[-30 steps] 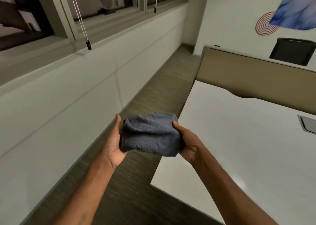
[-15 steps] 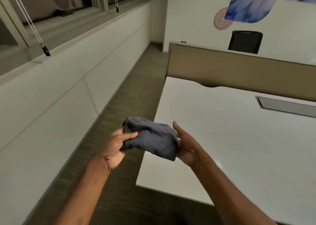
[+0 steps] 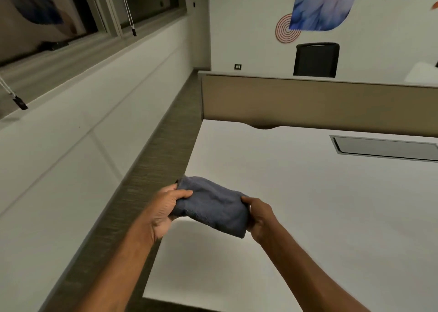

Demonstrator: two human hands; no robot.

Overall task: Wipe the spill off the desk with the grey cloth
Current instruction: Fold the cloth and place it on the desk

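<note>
Low in the middle of the frame, the person holds the folded grey cloth (image 3: 211, 206) between both hands, the left hand (image 3: 164, 208) pinching its left end and the right hand (image 3: 257, 213) closed on its right end, above the left edge of the white desk (image 3: 308, 205). This looks like the readying step, with no wiping begun. No spill can be made out on the visible desktop, so the next move calls for finding it, then pressing the cloth flat onto it.

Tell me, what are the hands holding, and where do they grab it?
Both hands hold the folded grey cloth above the desk. The left hand pinches its left end, and the right hand grips its right end.
</note>
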